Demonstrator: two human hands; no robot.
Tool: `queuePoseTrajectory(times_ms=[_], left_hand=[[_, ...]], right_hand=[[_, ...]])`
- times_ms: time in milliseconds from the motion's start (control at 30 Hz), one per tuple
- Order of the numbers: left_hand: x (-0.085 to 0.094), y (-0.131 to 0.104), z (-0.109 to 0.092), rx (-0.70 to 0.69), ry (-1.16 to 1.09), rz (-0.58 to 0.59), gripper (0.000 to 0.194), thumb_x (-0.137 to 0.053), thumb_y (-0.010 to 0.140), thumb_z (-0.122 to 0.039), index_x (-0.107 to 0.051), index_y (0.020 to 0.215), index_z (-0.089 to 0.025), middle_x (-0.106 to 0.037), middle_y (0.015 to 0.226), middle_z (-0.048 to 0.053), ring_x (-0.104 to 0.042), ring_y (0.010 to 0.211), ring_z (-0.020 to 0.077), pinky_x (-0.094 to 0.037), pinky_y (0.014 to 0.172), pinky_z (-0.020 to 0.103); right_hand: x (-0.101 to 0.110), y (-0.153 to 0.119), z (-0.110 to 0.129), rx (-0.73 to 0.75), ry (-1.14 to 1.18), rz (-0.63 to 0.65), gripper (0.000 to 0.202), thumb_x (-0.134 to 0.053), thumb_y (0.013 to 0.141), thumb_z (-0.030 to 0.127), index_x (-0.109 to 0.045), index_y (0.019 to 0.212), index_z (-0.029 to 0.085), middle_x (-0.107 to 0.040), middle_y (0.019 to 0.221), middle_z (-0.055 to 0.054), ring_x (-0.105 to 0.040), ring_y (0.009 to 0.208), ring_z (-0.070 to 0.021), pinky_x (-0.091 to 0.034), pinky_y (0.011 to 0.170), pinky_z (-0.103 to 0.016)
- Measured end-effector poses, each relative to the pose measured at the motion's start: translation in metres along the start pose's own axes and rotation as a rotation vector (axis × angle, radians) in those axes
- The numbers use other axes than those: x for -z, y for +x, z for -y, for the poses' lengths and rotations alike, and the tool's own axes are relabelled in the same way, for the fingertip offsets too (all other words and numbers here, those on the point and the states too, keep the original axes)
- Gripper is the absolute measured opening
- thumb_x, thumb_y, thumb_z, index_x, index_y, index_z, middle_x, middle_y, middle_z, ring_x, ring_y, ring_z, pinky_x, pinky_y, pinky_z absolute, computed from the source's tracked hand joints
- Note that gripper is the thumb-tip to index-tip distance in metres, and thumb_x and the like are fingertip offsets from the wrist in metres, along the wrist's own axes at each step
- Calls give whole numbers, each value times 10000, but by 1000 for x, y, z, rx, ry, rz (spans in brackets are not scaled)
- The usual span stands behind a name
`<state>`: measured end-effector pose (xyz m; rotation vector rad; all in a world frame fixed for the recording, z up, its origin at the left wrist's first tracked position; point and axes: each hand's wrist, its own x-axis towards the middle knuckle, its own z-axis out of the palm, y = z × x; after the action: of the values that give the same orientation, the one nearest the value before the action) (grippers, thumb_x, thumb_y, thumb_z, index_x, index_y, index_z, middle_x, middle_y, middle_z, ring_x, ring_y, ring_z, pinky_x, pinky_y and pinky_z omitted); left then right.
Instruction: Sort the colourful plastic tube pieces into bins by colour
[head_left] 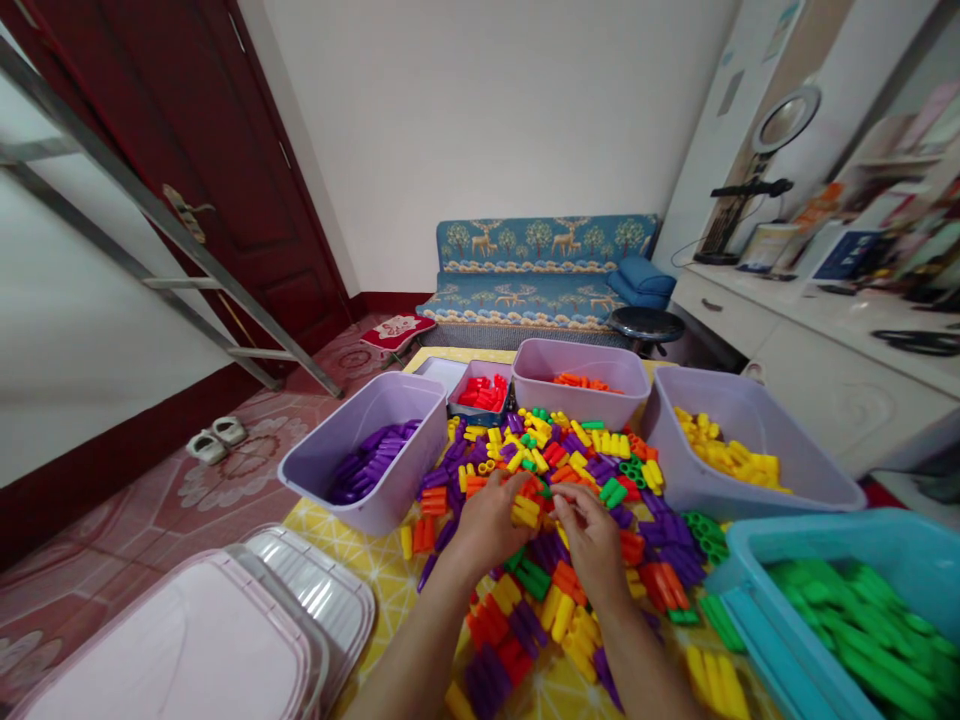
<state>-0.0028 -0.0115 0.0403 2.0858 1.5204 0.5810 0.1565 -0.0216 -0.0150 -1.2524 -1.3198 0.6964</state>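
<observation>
At the near left of the yellow-patterned tabletop (386, 600), a pale pink lid (172, 640) overlaps a clear lid (315, 580). By the near right corner, a turquoise bin (772, 640) holds green pieces (870, 620). Between them, loose plastic pieces (561, 612) in purple, yellow, orange, red and green lie in a wide, mixed spread that runs from near the person up the middle. Both hands are over this spread, just apart. The left hand (491, 520) is palm down, its fingers bent and slightly parted over orange and yellow pieces; whether they grip one cannot be told. The right hand (591, 530) has its fingers curled, with thumb and forefinger close together beside a small green piece (546, 491); a pinch on it cannot be made out. Toward the left edge, a lavender bin (405, 475) holds purple pieces (371, 465); toward the right edge, another lavender bin (795, 480) holds yellow ones. Along the far edge are a small box (480, 416) of red pieces and a third lavender bin (581, 400) with orange ones. Beyond the tabletop is a blue patterned sofa (525, 290).
</observation>
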Motion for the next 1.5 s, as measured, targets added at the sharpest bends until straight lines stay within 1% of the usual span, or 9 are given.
queuePoseTrajectory(times_ms=[200,567,667,767,867,1033,1167,1333,1500], left_hand=[[-23,15,14,23,-116,-260,504,-578,707,-116,-581,1200,-219,-635,1182,97,-594,1088,256,-445,942,368],[-34,6,27,-180,-499,-467,247,-605,733,-126,-663,965,-188,-684,970,42,-632,940,194,-484,865,312],[-36,8,28,-200,-535,-458,251,-629,753,-167,-669,1000,-191,-683,1003,50,-632,965,203,-486,884,327],[-36,8,29,-208,-514,-438,404,-641,784,-230,-605,1186,-210,-625,1198,82,-558,1154,241,-426,1006,387],[-35,7,28,-236,-502,-446,639,-630,812,-273,-387,1402,-250,-394,1460,96,-355,1356,268,-323,1102,440],[-36,3,23,-318,-434,-391,628,-573,862,-286,-320,1437,-281,-201,1554,77,-214,1422,269,-237,1148,460],[-36,2,24,-320,-353,-351,534,-516,899,-293,-373,1413,-287,-232,1547,61,-229,1419,252,-255,1148,457],[-37,5,24,-293,-163,-287,353,-454,926,-325,-587,1248,-270,-478,1407,48,-284,1387,274,-288,1124,510],[-37,8,20,-290,-37,-277,230,-525,876,-269,-704,1019,-250,-587,1271,41,-362,1318,289,-313,1098,519]], right_hand=[[-4,-2,-2,78,-197,97,415,-535,829,293,-567,1236,221,-584,1197,-106,-625,735,-168,-553,726,-361],[-4,-2,2,64,-344,196,305,-537,782,202,-641,1068,220,-598,911,-42,-612,726,-175,-534,721,-343],[-5,-3,3,95,-408,229,208,-515,772,164,-651,923,208,-601,985,-54,-620,794,-184,-531,754,-347],[-5,-4,1,141,-465,226,411,-495,731,98,-609,1108,217,-563,1209,-66,-597,1025,-215,-495,906,-382],[-6,-5,0,195,-510,265,502,-477,747,85,-565,1218,236,-530,1294,-56,-525,1175,-228,-434,1002,-400],[-6,-6,4,184,-577,285,333,-521,818,204,-620,1135,237,-575,1167,-78,-611,999,-241,-509,846,-385],[-3,-4,5,186,-480,233,269,-421,894,244,-646,1035,206,-641,1020,-83,-629,917,-222,-506,820,-361],[9,1,4,69,-251,27,287,-434,909,373,-643,971,186,-693,973,-87,-638,917,-220,-497,835,-348],[25,20,13,-102,-104,-30,356,-524,836,471,-645,990,173,-697,830,-61,-620,652,-176,-509,588,-285]])
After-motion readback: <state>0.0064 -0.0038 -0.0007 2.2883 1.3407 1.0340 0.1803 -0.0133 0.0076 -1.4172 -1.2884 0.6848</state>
